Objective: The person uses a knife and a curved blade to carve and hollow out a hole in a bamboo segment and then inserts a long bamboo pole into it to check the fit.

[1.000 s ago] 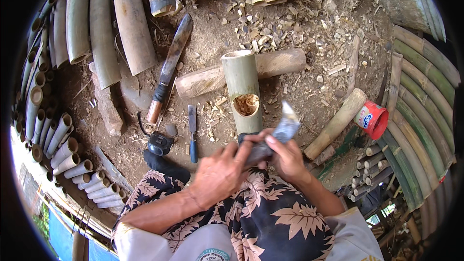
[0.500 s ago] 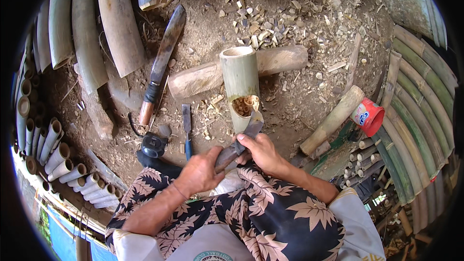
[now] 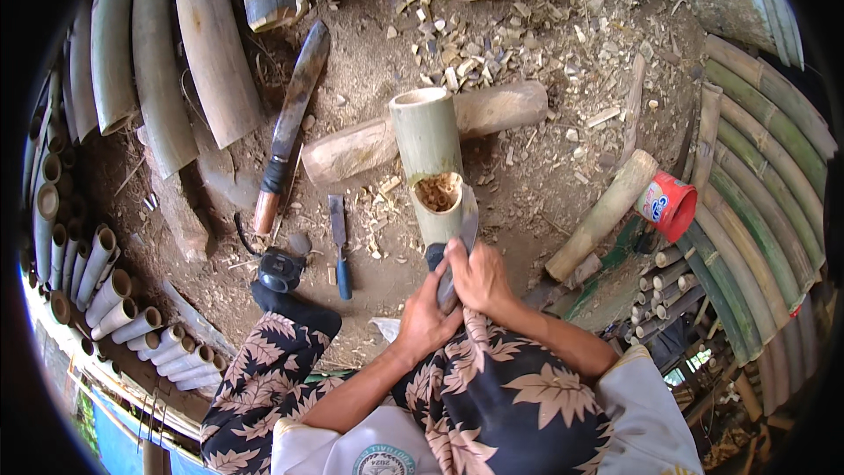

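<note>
A pale green bamboo section [image 3: 426, 136] lies with its far end propped on a wooden log [image 3: 352, 149]. Its upper side has a rounded notch [image 3: 438, 193], rough and fibrous inside. Both my hands are closed on one knife [image 3: 470, 215], whose blade lies along the notch's right edge. My left hand [image 3: 428, 315] wraps the handle end, close to my lap. Further up, my right hand [image 3: 482, 280] grips it near the blade, thumb on top. My fingers hide most of the handle.
On the ground to the left lie a blue-handled chisel [image 3: 340, 246] and a long machete [image 3: 290, 127]. Wood chips [image 3: 466, 48] scatter beyond the log. At right, a red container [image 3: 673, 205] sits beside a bamboo pole [image 3: 602, 215]. Bamboo tubes [image 3: 110, 299] are stacked at left.
The knife has swung from the notch's near edge to its right side, pointing more directly away. My left hand has moved right, closer to my right. Curled shavings have gone from the notch.
</note>
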Tool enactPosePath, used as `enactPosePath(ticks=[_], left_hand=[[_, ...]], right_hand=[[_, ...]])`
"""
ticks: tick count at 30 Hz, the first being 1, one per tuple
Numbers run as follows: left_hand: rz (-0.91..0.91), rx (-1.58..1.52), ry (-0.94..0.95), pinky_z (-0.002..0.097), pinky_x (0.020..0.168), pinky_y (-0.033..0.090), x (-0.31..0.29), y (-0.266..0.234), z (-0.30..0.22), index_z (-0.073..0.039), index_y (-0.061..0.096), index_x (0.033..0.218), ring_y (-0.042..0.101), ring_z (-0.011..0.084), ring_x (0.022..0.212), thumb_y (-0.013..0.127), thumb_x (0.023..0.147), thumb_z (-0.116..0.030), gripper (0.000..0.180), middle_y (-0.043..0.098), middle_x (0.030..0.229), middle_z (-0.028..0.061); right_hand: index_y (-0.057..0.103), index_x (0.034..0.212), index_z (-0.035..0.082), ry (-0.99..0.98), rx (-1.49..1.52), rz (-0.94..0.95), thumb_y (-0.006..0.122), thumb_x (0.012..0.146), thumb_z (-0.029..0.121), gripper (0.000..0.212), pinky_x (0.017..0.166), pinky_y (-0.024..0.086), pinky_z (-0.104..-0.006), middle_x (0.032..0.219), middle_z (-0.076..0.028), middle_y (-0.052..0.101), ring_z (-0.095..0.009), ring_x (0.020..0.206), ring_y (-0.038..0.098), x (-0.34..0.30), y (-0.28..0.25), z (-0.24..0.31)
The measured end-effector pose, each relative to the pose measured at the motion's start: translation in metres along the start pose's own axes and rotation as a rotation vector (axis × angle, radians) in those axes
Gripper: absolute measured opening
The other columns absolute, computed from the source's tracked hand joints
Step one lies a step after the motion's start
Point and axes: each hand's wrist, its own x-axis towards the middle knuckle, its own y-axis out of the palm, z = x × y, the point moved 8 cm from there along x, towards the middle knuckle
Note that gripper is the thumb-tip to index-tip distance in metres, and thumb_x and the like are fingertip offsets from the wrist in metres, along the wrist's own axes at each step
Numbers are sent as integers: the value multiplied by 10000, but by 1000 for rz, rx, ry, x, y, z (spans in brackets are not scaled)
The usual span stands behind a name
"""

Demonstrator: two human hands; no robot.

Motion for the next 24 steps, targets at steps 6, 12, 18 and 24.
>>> enactPosePath(ticks=[6,12,18,24], left_hand=[[-316,487,106,375,612,576,5,-110,9,-70,695,906,694,240,629,827,716,-353,365,704,737,117],[-32,1338,309,376,618,558,28,-144,-169,-77,708,815,710,263,699,717,717,-139,116,694,729,112],[229,1669,304,311,543,535,65,-75,-253,-114,722,709,686,181,614,701,846,-182,155,694,687,63],[190,1592,287,335,502,521,55,-85,-224,-82,700,712,631,164,545,683,867,-182,185,654,648,53]], right_hand=[[608,1015,-26,-19,717,555,447,1037,320,383,627,582,-344,828,-166,680,-241,731,712,20,54,56],[544,1205,50,140,1892,621,440,1043,325,335,804,611,-374,1134,-189,657,-309,892,710,27,30,83],[569,1225,47,301,2531,708,375,1057,340,389,799,604,-388,1049,-173,691,-295,905,711,34,13,68],[597,1178,-7,254,2220,764,485,1016,353,411,735,599,-375,969,-159,696,-271,798,709,25,13,68]])
